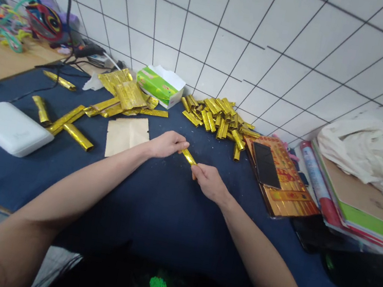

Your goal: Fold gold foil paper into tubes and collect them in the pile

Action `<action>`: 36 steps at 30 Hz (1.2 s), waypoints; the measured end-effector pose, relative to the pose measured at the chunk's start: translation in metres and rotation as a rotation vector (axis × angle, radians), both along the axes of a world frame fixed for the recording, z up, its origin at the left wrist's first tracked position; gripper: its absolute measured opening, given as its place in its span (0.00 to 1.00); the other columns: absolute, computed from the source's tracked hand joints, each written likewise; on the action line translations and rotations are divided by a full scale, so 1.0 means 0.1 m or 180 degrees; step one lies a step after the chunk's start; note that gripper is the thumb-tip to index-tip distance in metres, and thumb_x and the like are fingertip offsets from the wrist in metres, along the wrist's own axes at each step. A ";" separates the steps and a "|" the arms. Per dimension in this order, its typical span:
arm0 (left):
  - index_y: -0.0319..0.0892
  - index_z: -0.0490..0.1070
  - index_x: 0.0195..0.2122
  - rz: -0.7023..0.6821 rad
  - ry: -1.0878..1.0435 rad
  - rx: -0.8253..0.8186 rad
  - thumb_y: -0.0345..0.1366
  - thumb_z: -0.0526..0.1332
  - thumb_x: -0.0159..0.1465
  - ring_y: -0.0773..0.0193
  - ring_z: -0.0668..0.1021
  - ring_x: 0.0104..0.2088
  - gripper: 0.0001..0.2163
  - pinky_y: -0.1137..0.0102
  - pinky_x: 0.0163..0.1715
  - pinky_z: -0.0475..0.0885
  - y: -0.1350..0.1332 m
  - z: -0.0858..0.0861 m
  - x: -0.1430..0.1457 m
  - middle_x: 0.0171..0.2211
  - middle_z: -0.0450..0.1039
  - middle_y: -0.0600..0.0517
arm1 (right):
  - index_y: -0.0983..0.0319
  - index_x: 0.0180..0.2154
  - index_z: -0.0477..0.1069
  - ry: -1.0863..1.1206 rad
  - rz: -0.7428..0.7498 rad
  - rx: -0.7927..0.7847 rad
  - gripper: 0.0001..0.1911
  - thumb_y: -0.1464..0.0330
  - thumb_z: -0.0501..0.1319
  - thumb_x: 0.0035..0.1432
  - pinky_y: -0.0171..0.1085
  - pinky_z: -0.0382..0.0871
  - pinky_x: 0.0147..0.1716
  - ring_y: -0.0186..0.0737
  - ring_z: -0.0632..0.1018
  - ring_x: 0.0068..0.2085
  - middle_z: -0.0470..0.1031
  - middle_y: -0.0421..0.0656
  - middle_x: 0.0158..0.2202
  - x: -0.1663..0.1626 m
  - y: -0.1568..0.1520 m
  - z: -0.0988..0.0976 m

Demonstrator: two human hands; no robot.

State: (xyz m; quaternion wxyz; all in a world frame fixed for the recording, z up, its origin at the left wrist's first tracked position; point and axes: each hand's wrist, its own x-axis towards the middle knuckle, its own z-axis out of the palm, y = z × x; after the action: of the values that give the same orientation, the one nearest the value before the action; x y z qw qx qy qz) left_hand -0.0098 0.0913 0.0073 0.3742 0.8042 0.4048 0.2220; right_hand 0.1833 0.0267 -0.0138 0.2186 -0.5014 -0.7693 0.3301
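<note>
Between my hands, just above the dark blue cloth (165,208), a narrow gold foil paper roll (189,156) is stretched at a slant. My left hand (169,144) pinches its upper left end, and my right hand (207,180) grips the lower right end. Behind them lies a heap of similar gold foil rolls (218,116) against the tiled wall. Left of my left hand is a square of tan paper (127,134). Beyond it sit flat gold foil sheets (126,92), with several loose rolls (78,137) nearby.
A white power bank (9,127) rests at left, with a cable. A green tissue pack (161,84) stands by the wall. To the right are a black phone (266,164) on an orange-gold packet (292,201), stacked folders (369,204) and a white cloth bag (372,148).
</note>
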 end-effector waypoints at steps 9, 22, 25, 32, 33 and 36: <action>0.39 0.63 0.19 -0.0131 -0.0017 -0.0813 0.50 0.48 0.60 0.72 0.61 0.16 0.22 0.74 0.20 0.57 0.04 -0.05 -0.05 0.13 0.59 0.57 | 0.63 0.27 0.67 -0.1625 -0.0298 0.1597 0.19 0.61 0.45 0.63 0.35 0.54 0.27 0.37 0.70 0.29 0.72 0.47 0.28 0.04 -0.01 -0.11; 0.40 0.65 0.22 -0.0312 0.0160 -0.0007 0.35 0.54 0.58 0.71 0.67 0.22 0.09 0.76 0.23 0.58 -0.31 0.06 0.26 0.19 0.66 0.57 | 0.63 0.24 0.67 0.0114 0.0022 -0.0412 0.17 0.60 0.50 0.58 0.31 0.58 0.24 0.30 0.66 0.21 0.64 0.36 0.17 0.00 -0.01 0.09; 0.39 0.63 0.21 -0.0109 0.0001 0.0003 0.37 0.54 0.58 0.72 0.66 0.20 0.11 0.76 0.22 0.58 -0.25 0.07 0.21 0.17 0.64 0.57 | 0.62 0.22 0.65 0.0290 -0.0099 -0.0541 0.19 0.58 0.50 0.58 0.31 0.56 0.21 0.29 0.62 0.18 0.61 0.35 0.15 0.02 0.01 0.07; 0.39 0.62 0.19 0.0181 -0.0185 0.0060 0.39 0.54 0.58 0.73 0.63 0.17 0.13 0.76 0.21 0.57 -0.03 0.01 0.03 0.15 0.63 0.58 | 0.62 0.21 0.63 0.0337 -0.0191 -0.0415 0.21 0.56 0.48 0.58 0.31 0.54 0.21 0.29 0.60 0.17 0.58 0.34 0.14 0.07 0.05 0.02; 0.39 0.62 0.19 0.0224 -0.0204 0.0068 0.39 0.54 0.58 0.73 0.63 0.17 0.13 0.76 0.21 0.57 -0.02 0.00 0.02 0.15 0.63 0.58 | 0.62 0.20 0.63 0.0281 -0.0192 -0.0289 0.21 0.56 0.48 0.59 0.31 0.54 0.22 0.29 0.60 0.18 0.58 0.34 0.15 0.07 0.05 0.01; 0.39 0.62 0.18 0.0245 -0.0222 0.0061 0.39 0.55 0.57 0.73 0.63 0.17 0.13 0.76 0.20 0.57 0.00 -0.01 0.00 0.15 0.63 0.57 | 0.61 0.19 0.62 0.0000 -0.0233 0.0109 0.22 0.57 0.47 0.60 0.32 0.54 0.25 0.31 0.63 0.21 0.61 0.36 0.17 0.06 0.04 0.02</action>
State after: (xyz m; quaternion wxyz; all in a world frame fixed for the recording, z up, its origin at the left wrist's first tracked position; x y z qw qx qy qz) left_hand -0.0098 0.0912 0.0063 0.3715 0.7834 0.4200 0.2681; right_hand 0.1895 0.0302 -0.0119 0.2392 -0.5254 -0.7560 0.3087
